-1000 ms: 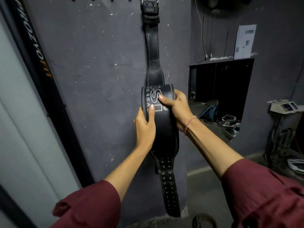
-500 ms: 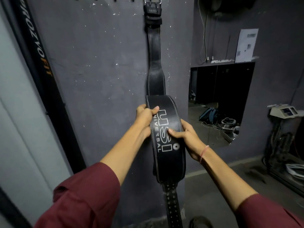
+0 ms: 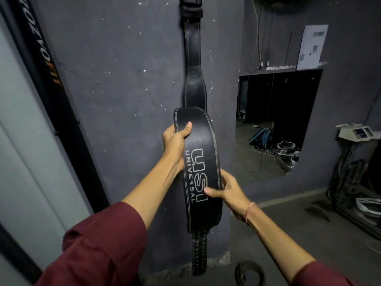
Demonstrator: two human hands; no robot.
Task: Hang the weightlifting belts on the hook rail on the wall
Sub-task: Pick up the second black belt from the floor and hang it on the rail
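A black leather weightlifting belt (image 3: 203, 145) with white "USI UNIVERSAL" lettering hangs down the dark grey wall from its buckle end (image 3: 190, 9) at the top edge; the hook rail is out of frame. The belt's wide part bulges away from the wall. My left hand (image 3: 175, 139) grips the wide part's upper left edge, thumb on the front. My right hand (image 3: 226, 188) holds the lower right edge, thumb across the lettering. The perforated strap end (image 3: 199, 254) dangles below.
A dark frame post (image 3: 51, 96) with "FIT" lettering slants down the left. To the right, a wall opening (image 3: 276, 124) shows a bag and cables on a floor. A small device (image 3: 356, 133) and cable clutter stand far right. A dark ring (image 3: 249, 273) lies on the floor.
The view has tilted down, so the rail has left the frame. My right hand slid down the belt's right edge, and my left hand now grips higher, near the wide part's top.
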